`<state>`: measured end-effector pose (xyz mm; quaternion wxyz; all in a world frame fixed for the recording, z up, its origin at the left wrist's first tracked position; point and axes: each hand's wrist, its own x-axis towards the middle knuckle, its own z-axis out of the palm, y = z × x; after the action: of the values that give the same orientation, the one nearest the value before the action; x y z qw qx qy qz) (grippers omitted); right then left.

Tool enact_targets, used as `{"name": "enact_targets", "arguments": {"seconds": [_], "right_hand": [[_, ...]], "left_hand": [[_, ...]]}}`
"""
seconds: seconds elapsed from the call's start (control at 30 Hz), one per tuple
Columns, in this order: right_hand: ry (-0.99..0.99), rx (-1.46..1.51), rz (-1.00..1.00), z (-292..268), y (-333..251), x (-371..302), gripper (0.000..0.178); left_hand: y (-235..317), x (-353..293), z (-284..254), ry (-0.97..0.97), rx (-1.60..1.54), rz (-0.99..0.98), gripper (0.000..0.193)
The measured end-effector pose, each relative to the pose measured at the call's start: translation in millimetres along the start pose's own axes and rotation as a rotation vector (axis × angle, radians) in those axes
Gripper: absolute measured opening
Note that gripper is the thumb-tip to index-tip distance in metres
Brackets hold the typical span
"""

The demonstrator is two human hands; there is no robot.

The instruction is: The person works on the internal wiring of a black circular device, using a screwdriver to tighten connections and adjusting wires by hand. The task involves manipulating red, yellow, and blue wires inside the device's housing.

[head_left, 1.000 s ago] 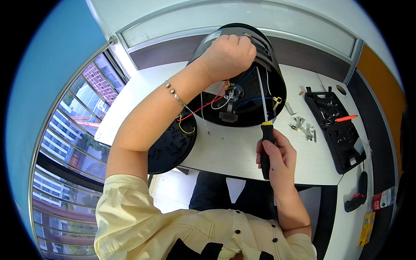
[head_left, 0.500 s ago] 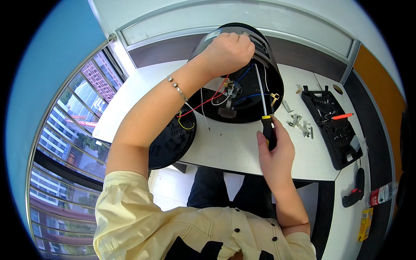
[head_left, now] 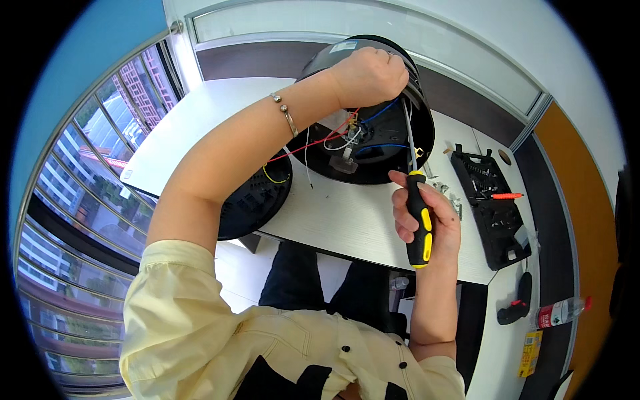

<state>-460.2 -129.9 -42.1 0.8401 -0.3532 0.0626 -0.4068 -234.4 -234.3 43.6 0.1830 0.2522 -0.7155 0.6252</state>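
A round black appliance housing (head_left: 377,177) lies on its side, its open end toward me. Red, blue and white wires run inside around a metal part (head_left: 353,133). My left hand (head_left: 373,77) is closed at the housing's upper rim; what its fingers grip, if anything, is hidden. In my right hand (head_left: 445,223) is a screwdriver (head_left: 421,213) with a black and yellow handle, held between thumb and fingers. Its shaft points up into the opening, toward the left hand; the tip's contact is hidden. A red wire (head_left: 303,152) leads to a black perforated round cover (head_left: 253,207) on the left.
Small metal pieces (head_left: 456,205) lie right of the housing. Beyond them is an open black tool case (head_left: 497,213) with an orange-red pen-like tool (head_left: 507,196) across it. A black-handled tool (head_left: 520,300), a bottle (head_left: 560,313) and a yellow box (head_left: 530,353) are farther right.
My left hand has shifted slightly right along the rim. My right hand has loosened and turned around the screwdriver handle, which now shows more fully. The whole view has shifted a little.
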Motion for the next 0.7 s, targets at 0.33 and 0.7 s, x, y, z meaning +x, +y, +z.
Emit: {"name": "enact_targets", "arguments": {"seconds": [0.33, 0.7], "right_hand": [[0.505, -1.865, -0.513, 11, 19, 3, 0.032], [0.356, -0.902, -0.182, 10, 9, 6, 0.028]], "left_hand": [[0, -2, 1, 0.008, 0.029, -0.006, 0.01], [-1, 1, 1, 0.037, -0.012, 0.034, 0.009]]}}
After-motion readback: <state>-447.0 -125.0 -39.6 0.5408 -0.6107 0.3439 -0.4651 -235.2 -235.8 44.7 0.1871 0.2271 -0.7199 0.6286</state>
